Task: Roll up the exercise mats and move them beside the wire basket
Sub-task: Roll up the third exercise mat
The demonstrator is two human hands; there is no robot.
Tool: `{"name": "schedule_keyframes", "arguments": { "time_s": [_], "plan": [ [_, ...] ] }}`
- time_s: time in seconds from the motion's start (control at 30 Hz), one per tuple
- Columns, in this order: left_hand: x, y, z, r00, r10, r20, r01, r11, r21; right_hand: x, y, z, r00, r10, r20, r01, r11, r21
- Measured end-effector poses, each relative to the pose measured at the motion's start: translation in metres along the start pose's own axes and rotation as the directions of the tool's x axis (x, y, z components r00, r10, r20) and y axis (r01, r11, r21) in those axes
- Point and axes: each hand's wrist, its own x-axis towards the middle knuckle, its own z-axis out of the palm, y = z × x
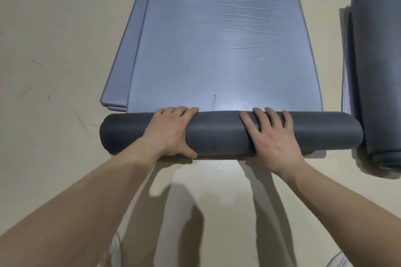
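A grey-blue exercise mat lies flat on the floor ahead of me, with two metal eyelets at its far end. Its near end is wound into a dark grey roll lying crosswise. My left hand curls over the roll left of its middle, fingers over the top and thumb at the near side. My right hand presses on the roll right of its middle, fingers spread over the top. More flat mats lie stacked underneath, showing at the left edge. No wire basket is in view.
A fully rolled dark grey mat lies lengthwise at the right, its end almost touching the right end of the roll under my hands. Beige floor surrounds the mats. Shadows of my arms fall on the floor near me.
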Motion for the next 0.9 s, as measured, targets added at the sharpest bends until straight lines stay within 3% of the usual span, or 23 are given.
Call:
{"name": "schedule_keyframes", "arguments": {
  "time_s": [0.07,0.17,0.27,0.33,0.43,0.5,0.6,0.7,0.77,0.83,0.9],
  "plan": [
    [0.001,-0.001,0.002,1.000,-0.006,-0.024,0.007,0.999,0.039,0.018,0.007,-0.004,1.000,-0.007,0.005,0.007,1.000,-0.005],
    [-0.006,0.013,0.018,0.996,-0.012,-0.093,0.031,0.978,0.204,0.050,0.019,-0.026,0.980,-0.051,0.194,0.052,0.999,0.001],
    [0.002,0.015,0.014,0.989,-0.015,-0.145,0.043,0.980,0.192,0.067,0.024,-0.046,0.945,-0.058,0.322,0.044,0.998,0.049],
    [0.000,0.014,0.006,0.996,-0.010,-0.088,0.023,0.989,0.148,0.066,0.022,-0.056,0.909,-0.065,0.412,0.023,0.994,0.107],
    [-0.032,0.024,0.009,0.994,0.010,0.111,-0.021,0.995,0.094,0.039,0.010,-0.057,0.829,-0.141,0.540,0.031,0.978,0.208],
    [-0.058,0.032,0.016,0.981,0.038,0.188,-0.057,0.993,0.101,0.004,-0.005,-0.046,0.836,-0.137,0.531,0.022,0.976,0.218],
    [-0.059,0.033,0.006,0.958,0.056,0.282,-0.088,0.991,0.103,-0.057,-0.025,-0.024,0.942,-0.027,0.334,-0.006,0.995,0.096],
    [-0.041,0.031,-0.015,0.924,0.039,0.380,-0.056,0.998,0.033,-0.079,-0.029,-0.014,0.969,0.032,0.244,-0.051,0.996,0.073],
    [-0.041,0.036,-0.018,0.955,-0.014,0.295,-0.007,0.997,0.070,-0.062,-0.025,-0.019,0.959,0.037,0.280,-0.077,0.988,0.134],
    [-0.060,0.046,-0.010,0.991,-0.092,0.101,0.082,0.991,0.105,-0.035,-0.016,-0.030,0.954,0.046,0.297,-0.109,0.974,0.199],
    [-0.079,0.056,0.005,0.989,-0.134,0.055,0.128,0.985,0.113,-0.010,-0.003,-0.038,0.932,0.024,0.361,-0.120,0.962,0.247]
  ]
}}
